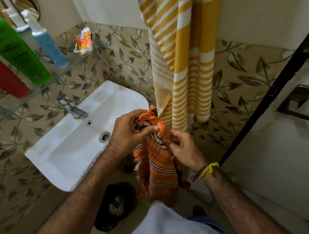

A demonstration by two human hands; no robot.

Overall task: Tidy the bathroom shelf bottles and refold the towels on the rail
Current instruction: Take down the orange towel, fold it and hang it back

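Note:
An orange striped towel (161,170) with frayed edges hangs bunched in front of me, to the right of the sink. My left hand (130,131) grips its top edge, and my right hand (181,148) pinches the cloth just beside it. A yellow-and-white striped towel (188,55) hangs down the wall right behind them. On the glass shelf (64,73) at the left stand a green bottle (16,50), a red bottle (3,76), a blue bottle (48,45) and a white pump bottle (17,20).
A white washbasin (59,146) with a tap (73,108) sits left of my hands. A small orange packet (84,41) lies at the shelf's far end. A dark door frame (274,89) runs diagonally on the right. A dark bin (115,206) stands on the floor.

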